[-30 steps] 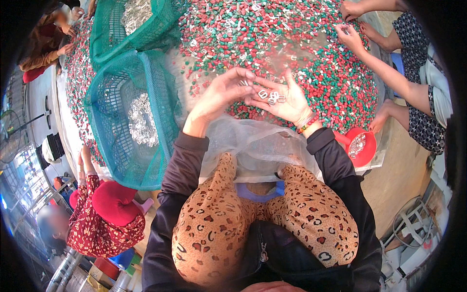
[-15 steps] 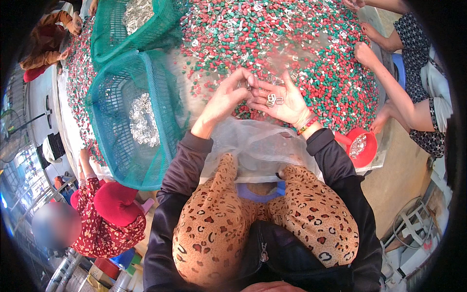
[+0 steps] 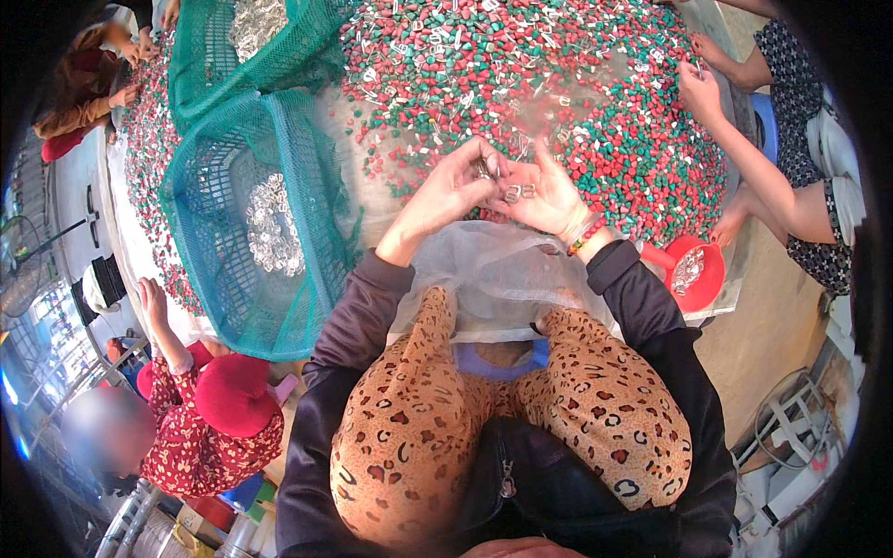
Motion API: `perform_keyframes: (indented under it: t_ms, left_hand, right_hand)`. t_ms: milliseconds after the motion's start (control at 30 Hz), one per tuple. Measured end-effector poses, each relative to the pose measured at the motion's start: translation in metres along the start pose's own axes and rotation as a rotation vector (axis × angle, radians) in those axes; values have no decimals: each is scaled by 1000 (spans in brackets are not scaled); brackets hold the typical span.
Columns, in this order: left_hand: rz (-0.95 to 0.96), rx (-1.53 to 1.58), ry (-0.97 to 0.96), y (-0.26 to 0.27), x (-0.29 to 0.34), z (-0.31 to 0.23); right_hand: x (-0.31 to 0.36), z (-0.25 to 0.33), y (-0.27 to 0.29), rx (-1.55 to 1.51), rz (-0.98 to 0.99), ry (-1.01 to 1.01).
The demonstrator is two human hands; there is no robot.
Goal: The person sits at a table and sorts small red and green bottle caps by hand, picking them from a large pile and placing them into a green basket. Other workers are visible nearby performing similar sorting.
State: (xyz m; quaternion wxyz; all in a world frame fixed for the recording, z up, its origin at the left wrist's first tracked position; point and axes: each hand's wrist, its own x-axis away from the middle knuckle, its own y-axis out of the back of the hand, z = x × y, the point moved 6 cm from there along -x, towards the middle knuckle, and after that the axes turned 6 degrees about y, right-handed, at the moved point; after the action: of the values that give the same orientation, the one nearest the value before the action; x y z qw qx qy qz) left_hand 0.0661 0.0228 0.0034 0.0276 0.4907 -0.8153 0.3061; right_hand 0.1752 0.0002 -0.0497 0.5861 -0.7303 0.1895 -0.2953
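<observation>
Buckles [image 3: 528, 191]: two on palm-up right hand [image 3: 556, 206]; left hand [image 3: 454, 189] narrow around more, number unclear.

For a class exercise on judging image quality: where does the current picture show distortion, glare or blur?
Head view, rim: fisheye rounding, fading to black; head view, far left: glare from a bright light patch; head view, lower left: a co-worker's head blurred smooth; head view, beyond the right hand: a hazy smear softening some red and green pebbles.
</observation>
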Motion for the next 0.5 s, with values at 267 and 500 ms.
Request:
perform_keyframes:
  t_ms: [267, 500]
  left_hand:
    - [-108, -1017, -153, -25, 11, 11]
    - [-92, 320, -83, 28, 60, -57]
  right_hand:
    - [6, -25, 22, 125, -496, 152]
    - [16, 36, 6, 446, -234, 199]
